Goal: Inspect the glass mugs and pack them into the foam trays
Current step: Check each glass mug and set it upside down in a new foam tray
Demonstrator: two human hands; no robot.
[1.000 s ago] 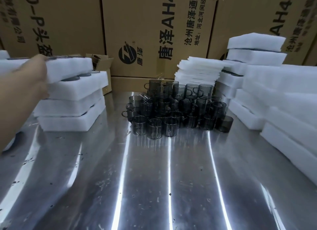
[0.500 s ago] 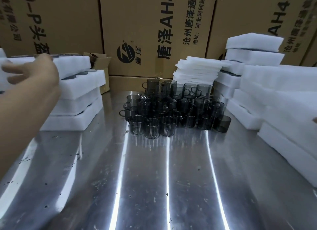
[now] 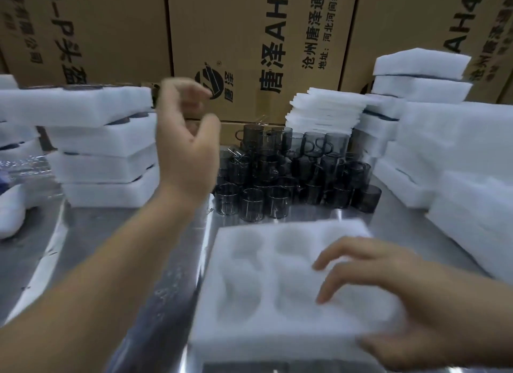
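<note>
Steel table [image 3: 105,261] (streaky glare), cartons [image 3: 244,19] behind; right hand [image 3: 410,303] grips foam tray [image 3: 249,295], left hand [image 3: 188,150] half-curled, empty.

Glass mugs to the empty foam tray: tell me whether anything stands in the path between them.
Nothing visible does: only bare metal table lies between the glass mugs and the far edge of the empty foam tray. The right hand grips the tray's near right corner, its fingers over the pockets there.

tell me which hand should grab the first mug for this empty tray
Probably left. The left hand is free and raised beside the glass mugs; the right hand holds the empty foam tray.
</note>
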